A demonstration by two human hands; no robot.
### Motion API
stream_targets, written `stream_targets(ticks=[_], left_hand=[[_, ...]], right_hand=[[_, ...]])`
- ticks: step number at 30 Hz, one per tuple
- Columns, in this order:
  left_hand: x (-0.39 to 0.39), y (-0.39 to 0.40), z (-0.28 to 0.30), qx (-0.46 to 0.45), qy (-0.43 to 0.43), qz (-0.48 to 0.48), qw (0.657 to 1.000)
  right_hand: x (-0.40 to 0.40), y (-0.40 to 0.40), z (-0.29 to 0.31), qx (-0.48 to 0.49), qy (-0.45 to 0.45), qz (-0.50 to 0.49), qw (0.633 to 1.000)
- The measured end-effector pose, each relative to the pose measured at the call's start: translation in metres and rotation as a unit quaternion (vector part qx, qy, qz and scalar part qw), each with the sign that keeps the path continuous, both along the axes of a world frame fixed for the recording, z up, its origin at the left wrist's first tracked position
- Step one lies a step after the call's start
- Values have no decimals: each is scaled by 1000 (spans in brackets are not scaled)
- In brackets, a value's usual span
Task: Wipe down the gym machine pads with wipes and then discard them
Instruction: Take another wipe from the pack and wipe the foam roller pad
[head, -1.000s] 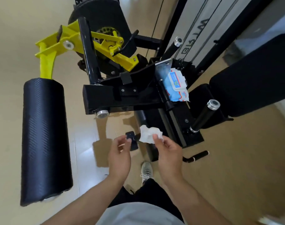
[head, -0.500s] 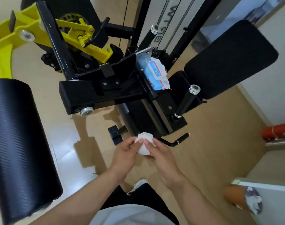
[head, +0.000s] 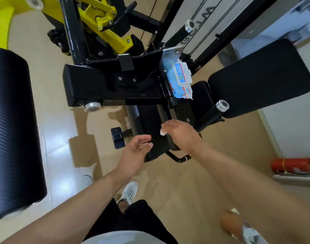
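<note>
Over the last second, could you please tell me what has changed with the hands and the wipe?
The left hand let go of the wipe and drew back, open. The right hand carried it forward and now presses it on the black seat pad. The wipes pack remains on the machine.

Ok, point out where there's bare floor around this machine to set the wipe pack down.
Bare floor lies between the roller pad and the machine's black frame. A second patch runs between the seat pad and the fire extinguisher. It is crowded at the base, where the right hand presses the wipe and the left hand hovers.
</note>
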State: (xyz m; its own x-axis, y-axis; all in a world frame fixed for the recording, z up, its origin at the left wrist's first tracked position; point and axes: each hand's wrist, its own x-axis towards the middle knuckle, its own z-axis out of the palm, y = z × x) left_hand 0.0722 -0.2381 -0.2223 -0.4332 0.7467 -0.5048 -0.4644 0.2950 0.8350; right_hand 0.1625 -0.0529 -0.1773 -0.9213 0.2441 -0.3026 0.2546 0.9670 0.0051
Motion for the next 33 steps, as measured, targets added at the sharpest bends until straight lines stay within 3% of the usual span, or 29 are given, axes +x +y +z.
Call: stream_targets(ticks=[2, 4, 7, 8, 10, 13, 15, 17, 19, 21, 23, 28, 30, 33], left_hand=[[6, 3, -4, -3, 15, 13, 1000], [13, 3, -9, -7, 13, 28, 999], [28, 0, -16, -12, 1, 51, 999], [33, 1, -18, -12, 1, 56, 998], [43, 7, -21, -13, 11, 63, 998], [50, 22, -22, 14, 52, 52, 997], [47, 30, -20, 25, 183, 43, 982], [32, 36, -17, 51, 408, 63, 909], [2, 46, -6, 94, 589, 87, 798], [-34, 58, 8, 76, 703, 84, 702], [-62, 67, 18, -16, 775, 34, 631], [-71, 76, 7, -222, 816, -78, 527], [-66, 81, 6, -232, 808, -72, 537], [-60, 84, 8, -250, 798, -61, 545]], right_hand=[[8, 5, -15, 75, -141, 117, 980], [27, 6, -23, 164, -254, 225, 926], [55, 3, -18, 253, -360, 326, 837], [55, 3, -16, 271, -377, 329, 822], [35, 9, -16, 294, -361, 309, 829], [-21, 24, -16, 298, -317, 215, 874], [-36, 28, -14, 273, -308, 186, 892], [-17, 23, -10, 238, -310, 207, 897], [18, 20, -6, 229, -326, 280, 874], [27, 27, -6, 243, -350, 309, 850], [5, 32, -11, 263, -333, 267, 865], [-27, 29, -30, 299, -307, 177, 886], [5, 20, -28, 283, -322, 214, 877], [51, 8, -17, 275, -371, 304, 833]])
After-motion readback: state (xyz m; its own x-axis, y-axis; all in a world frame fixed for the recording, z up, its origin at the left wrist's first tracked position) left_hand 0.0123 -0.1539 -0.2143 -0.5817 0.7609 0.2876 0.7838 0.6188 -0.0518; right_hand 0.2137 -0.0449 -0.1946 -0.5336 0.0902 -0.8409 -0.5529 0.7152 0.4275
